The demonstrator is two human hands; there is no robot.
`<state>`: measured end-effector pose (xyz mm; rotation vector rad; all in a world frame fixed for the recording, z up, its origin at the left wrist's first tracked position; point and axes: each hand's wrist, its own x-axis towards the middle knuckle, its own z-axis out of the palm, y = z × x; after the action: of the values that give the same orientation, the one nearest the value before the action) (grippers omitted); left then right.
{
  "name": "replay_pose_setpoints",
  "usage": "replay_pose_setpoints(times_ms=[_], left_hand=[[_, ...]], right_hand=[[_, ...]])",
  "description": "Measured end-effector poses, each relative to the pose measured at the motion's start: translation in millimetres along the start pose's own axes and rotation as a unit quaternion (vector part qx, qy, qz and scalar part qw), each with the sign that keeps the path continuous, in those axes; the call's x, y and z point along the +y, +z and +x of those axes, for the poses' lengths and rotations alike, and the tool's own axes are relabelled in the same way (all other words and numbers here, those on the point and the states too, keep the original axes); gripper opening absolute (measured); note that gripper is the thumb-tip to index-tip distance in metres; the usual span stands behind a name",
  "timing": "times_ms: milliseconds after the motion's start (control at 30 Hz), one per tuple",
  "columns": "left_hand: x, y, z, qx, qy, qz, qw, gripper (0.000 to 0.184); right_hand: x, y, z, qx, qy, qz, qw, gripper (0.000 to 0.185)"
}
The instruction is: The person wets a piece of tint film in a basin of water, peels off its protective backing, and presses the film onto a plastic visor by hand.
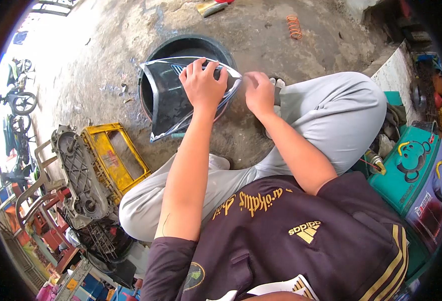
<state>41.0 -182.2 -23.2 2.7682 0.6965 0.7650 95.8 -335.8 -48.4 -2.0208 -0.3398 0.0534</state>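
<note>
A black panel [168,93] with white edges and blue stripes lies tilted across the top of a round black basin [151,55]. My left hand [203,85] rests over the panel's upper right part, its fingers curled on the panel near the white edge. Beside the panel's right corner is my right hand [260,94], with its fingers bent together and slightly blurred. What those fingers pinch at the corner is too small to make out.
An orange coil spring [294,27] lies on the concrete floor. To the left are a yellow crate [112,163] and a metal engine casing [80,175]. A green box [406,160] stands at the right. My legs flank the work area.
</note>
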Motion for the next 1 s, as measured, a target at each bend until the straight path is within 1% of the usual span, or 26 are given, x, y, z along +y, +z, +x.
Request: replay_pose_setpoints(times_ms=[233, 300, 433, 800, 933, 1000], left_hand=[[1, 1, 0, 0.001, 0.001, 0.0, 1.0, 0.024], [1, 1, -1, 0.01, 0.0, -0.002, 1.0, 0.024], [2, -2, 2, 0.003, -0.006, -0.003, 1.0, 0.025], [0, 3, 0, 0.006, -0.006, 0.001, 1.0, 0.025], [1, 0, 1, 0.009, -0.003, -0.023, 1.0, 0.025], [1, 1, 0, 0.004, -0.004, 0.009, 1.0, 0.025]], right_hand=[[0, -1, 0, -0.006, -0.019, -0.024, 1.0, 0.009], [5, 2, 5, 0.009, -0.026, -0.018, 0.999, 0.008], [6, 0, -7, -0.001, -0.001, -0.027, 1.0, 0.008], [-3, -1, 1, 0.011, -0.036, -0.012, 0.999, 0.008], [-2, -1, -4, -0.006, -0.011, -0.021, 1.0, 0.008], [-2, -1, 0, 0.004, -0.037, -0.013, 0.999, 0.008]])
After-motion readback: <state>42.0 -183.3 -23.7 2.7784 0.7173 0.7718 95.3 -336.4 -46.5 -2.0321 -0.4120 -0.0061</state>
